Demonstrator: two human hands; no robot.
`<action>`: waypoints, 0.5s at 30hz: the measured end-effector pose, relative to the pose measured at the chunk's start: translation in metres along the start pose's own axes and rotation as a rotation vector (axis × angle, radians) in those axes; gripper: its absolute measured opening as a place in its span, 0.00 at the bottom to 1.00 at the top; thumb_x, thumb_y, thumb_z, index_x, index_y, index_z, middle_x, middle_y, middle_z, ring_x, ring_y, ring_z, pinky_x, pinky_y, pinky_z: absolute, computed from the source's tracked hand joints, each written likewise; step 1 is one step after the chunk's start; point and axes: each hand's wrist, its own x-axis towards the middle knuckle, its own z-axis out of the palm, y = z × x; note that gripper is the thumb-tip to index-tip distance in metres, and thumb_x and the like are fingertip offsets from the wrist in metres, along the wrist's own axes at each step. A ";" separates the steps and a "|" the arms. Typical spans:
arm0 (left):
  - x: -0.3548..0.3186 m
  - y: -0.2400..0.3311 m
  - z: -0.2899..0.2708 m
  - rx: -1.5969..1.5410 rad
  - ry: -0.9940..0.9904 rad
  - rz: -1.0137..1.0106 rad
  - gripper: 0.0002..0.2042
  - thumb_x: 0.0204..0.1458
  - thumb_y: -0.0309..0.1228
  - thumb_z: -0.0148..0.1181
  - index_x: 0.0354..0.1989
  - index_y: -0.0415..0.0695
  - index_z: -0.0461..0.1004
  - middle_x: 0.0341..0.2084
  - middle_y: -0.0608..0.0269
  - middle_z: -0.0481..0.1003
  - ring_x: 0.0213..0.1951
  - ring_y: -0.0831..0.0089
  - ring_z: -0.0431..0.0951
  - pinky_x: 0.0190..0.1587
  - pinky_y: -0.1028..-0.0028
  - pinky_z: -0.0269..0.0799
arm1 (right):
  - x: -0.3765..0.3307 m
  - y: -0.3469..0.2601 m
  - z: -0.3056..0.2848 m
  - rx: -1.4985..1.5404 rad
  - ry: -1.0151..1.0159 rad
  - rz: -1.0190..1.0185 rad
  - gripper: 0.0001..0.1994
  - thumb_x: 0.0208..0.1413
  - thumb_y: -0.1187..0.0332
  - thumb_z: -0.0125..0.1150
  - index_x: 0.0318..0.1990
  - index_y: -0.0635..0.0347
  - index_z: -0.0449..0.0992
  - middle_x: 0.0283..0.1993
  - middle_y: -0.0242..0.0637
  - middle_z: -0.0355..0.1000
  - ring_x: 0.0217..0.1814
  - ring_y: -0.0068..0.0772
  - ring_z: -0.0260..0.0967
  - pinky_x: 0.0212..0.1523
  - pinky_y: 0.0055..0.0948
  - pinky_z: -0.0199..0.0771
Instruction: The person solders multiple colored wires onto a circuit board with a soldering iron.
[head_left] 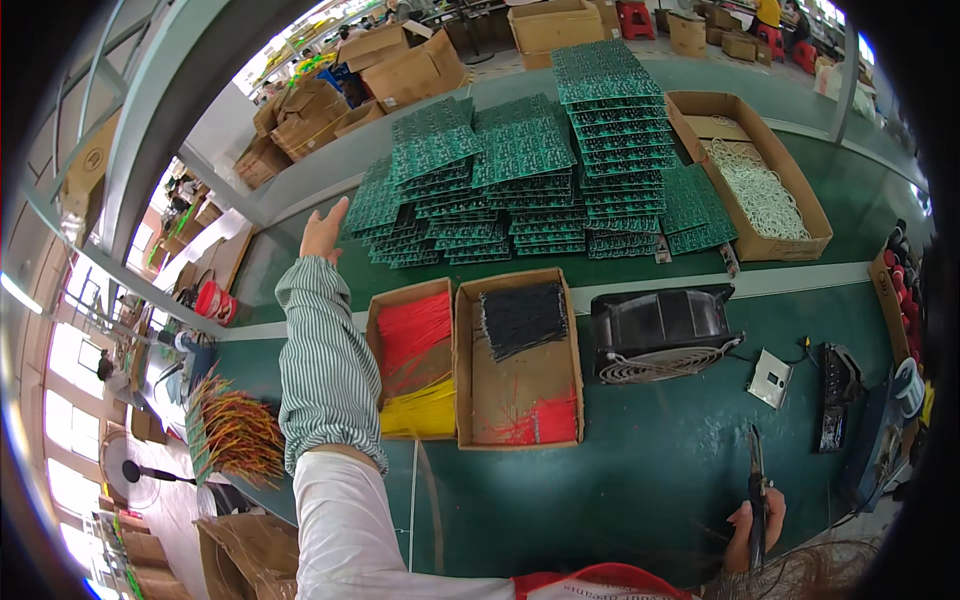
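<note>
My left hand [323,232] reaches far across the bench, its fingers apart and nothing visible in them. It is at the left edge of the stacked green circuit boards [430,140]; whether it touches them I cannot tell. At the lower right, my right hand [755,530] is closed round the black handle of a soldering iron [756,470], whose slim tip points away from me. Between my arms stand two cardboard trays. One holds red wires [415,328] and yellow wires [418,408]; the other has black wires [523,318] and shorter red pieces [540,421].
A black fan [662,332] stands right of the trays. Beyond it, a carton of white rings [755,190] borders the boards. A metal plate [769,378], a black holder [834,400] and a white spool [908,388] lie right. Bundled coloured wires [238,430] sit left.
</note>
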 end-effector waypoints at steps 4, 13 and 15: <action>0.023 0.009 0.013 0.308 -0.148 -0.120 0.44 0.48 0.57 0.59 0.67 0.45 0.49 0.67 0.54 0.48 0.67 0.53 0.47 0.60 0.48 0.53 | -0.005 0.008 0.003 -0.068 0.084 0.023 0.19 0.56 0.73 0.53 0.54 0.67 0.60 0.43 0.40 0.63 0.27 0.22 0.63 0.28 0.22 0.66; 0.025 0.012 0.021 0.190 -0.304 -0.181 0.30 0.46 0.56 0.61 0.53 0.49 0.69 0.47 0.67 0.72 0.47 0.69 0.71 0.48 0.59 0.65 | -0.002 0.001 0.000 -0.183 0.024 -0.004 0.21 0.57 0.69 0.52 0.55 0.67 0.59 0.34 0.37 0.65 0.27 0.22 0.63 0.30 0.23 0.63; 0.024 0.017 0.022 0.202 -0.292 -0.259 0.26 0.44 0.55 0.63 0.45 0.50 0.72 0.37 0.72 0.74 0.38 0.73 0.72 0.42 0.65 0.64 | -0.001 -0.001 0.001 -0.173 0.024 0.016 0.20 0.57 0.69 0.52 0.55 0.67 0.60 0.36 0.37 0.64 0.27 0.22 0.62 0.30 0.23 0.63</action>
